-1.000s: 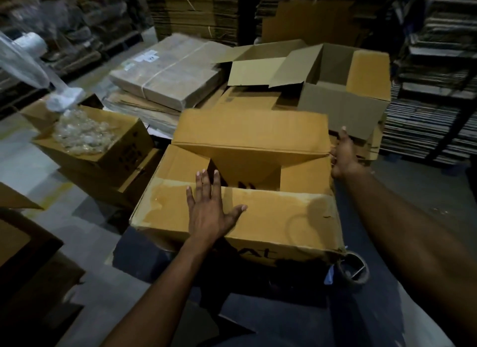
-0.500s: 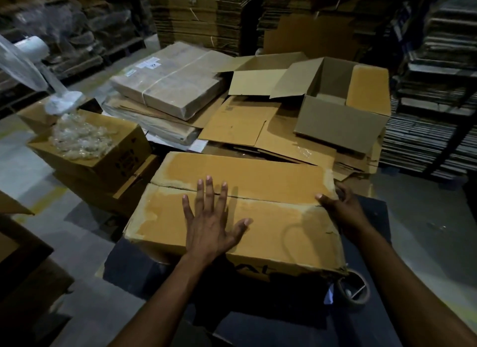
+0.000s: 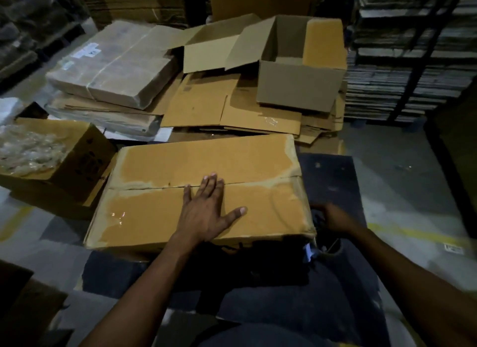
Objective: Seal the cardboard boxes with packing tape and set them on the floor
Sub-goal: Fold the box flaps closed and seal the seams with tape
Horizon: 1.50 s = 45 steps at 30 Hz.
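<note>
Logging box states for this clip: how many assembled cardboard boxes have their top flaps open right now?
2. One open box sits empty on the flattened cardboard at the back; another at left holds clear plastic. The box under the left hand is closed. Others may be hidden in darkness.

L hand (image 3: 206, 207) lies flat, palm down, fingers straight & spread, thumb out to the right. R hand (image 3: 333, 217) reaches low w/ arm extended; blurred & dark, finger pose unclear.

Both forearms are showing bare, with no sleeves, watch or gloves reaching the left hand (image 3: 206, 212) or the right hand (image 3: 333, 219). Dark trousers are covering the lap (image 3: 296, 308).
</note>
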Available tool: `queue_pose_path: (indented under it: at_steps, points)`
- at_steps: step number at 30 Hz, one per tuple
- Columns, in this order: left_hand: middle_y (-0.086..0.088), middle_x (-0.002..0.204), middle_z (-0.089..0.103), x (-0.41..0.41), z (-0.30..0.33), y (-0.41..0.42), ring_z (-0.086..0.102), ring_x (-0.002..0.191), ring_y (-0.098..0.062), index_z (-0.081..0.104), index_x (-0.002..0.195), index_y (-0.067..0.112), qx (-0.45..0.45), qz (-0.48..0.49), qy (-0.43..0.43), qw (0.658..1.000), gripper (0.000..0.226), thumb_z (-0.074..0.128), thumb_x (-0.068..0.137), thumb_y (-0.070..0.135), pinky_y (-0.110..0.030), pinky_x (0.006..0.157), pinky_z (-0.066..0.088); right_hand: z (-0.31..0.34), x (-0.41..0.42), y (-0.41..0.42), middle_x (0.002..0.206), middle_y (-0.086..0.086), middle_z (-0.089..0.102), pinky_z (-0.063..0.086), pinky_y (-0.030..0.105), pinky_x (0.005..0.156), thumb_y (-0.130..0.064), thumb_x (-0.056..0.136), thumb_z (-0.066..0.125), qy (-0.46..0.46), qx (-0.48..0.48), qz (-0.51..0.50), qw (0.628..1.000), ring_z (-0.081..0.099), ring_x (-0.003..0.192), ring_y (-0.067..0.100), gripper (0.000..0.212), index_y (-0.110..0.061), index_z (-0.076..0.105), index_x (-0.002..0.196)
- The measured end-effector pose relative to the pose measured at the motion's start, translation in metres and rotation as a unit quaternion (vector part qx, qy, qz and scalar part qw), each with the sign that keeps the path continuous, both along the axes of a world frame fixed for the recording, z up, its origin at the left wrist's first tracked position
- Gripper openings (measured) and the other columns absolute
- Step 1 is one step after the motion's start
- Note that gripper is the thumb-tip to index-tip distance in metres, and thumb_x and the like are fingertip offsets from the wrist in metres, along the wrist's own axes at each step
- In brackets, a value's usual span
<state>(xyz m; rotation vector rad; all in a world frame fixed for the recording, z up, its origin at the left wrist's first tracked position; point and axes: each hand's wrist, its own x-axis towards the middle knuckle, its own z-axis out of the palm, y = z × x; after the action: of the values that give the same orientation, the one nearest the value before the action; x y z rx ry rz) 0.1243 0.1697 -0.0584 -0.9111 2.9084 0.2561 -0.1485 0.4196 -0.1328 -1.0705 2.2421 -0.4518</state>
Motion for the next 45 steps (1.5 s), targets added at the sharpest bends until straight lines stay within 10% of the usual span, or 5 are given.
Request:
queue_pose_path:
  at_steps: [11, 18, 37, 39, 45]
  points:
    - [0.002, 0.174, 0.002, -0.007, 0.002, 0.01, -0.001, 0.16, -0.014, 0.018, 0.166, 0.021, -0.001, 0.009, 0.017, 1.0, 0.11, 0.017, 0.085, 0.096, -0.054, 0.128, 0.002, -0.001, -0.042, 0.051, 0.118, 0.009, 0.068, 0.039, 0.029, 0.075, -0.032, 0.094, 0.061, 0.076, 0.149, 0.019, 0.986, 0.063, 0.102, 0.027, 0.025, -0.022, 0.07, 0.115]
    - [-0.005, 0.174, 0.006, -0.058, 0.005, 0.041, 0.004, 0.161, -0.019, 0.015, 0.166, 0.014, -0.01, 0.011, -0.014, 1.0, 0.114, 0.01, 0.086, 0.094, -0.053, 0.128, 0.002, 0.134, -0.1, 0.04, 0.077, 0.0, 0.065, 0.054, 0.042, 0.065, -0.017, 0.083, 0.076, 0.13, -0.087, -0.076, 0.985, 0.067, 0.077, 0.034, 0.027, -0.031, 0.052, 0.081]
    - [-0.01, 0.173, 0.007, 0.027, 0.019, -0.06, 0.004, 0.161, -0.023, 0.016, 0.166, 0.012, 0.056, 0.041, 0.05, 0.996, 0.118, 0.001, 0.082, 0.094, -0.057, 0.127, 0.002, 0.219, 0.029, -0.148, 0.094, -0.002, 0.074, 0.064, 0.038, 0.073, 0.014, 0.077, 0.076, -0.156, -0.16, 0.0, 0.975, 0.075, 0.091, 0.022, 0.057, -0.025, 0.065, 0.116]
    - [-0.011, 0.16, 0.045, 0.02, 0.034, -0.053, 0.04, 0.149, -0.025, 0.05, 0.152, 0.013, 0.166, 0.118, 0.242, 0.949, 0.104, 0.022, 0.088, 0.089, -0.045, 0.123, 0.03, 0.224, 0.037, -0.159, 0.091, -0.011, 0.074, 0.059, 0.028, 0.065, 0.013, 0.074, 0.08, -0.149, -0.164, 0.017, 0.975, 0.073, 0.088, 0.013, 0.062, -0.028, 0.063, 0.117]
    - [-0.008, 0.109, 0.079, 0.003, 0.089, -0.047, 0.072, 0.095, -0.029, 0.071, 0.119, 0.011, 0.691, 0.305, 0.405, 0.515, 0.086, 0.035, 0.092, 0.084, -0.042, 0.078, 0.055, 0.237, 0.065, -0.193, 0.113, -0.02, 0.064, 0.057, 0.024, 0.077, -0.008, 0.07, 0.092, 0.001, -0.147, 0.105, 0.984, 0.061, 0.107, -0.001, 0.066, -0.037, 0.059, 0.12]
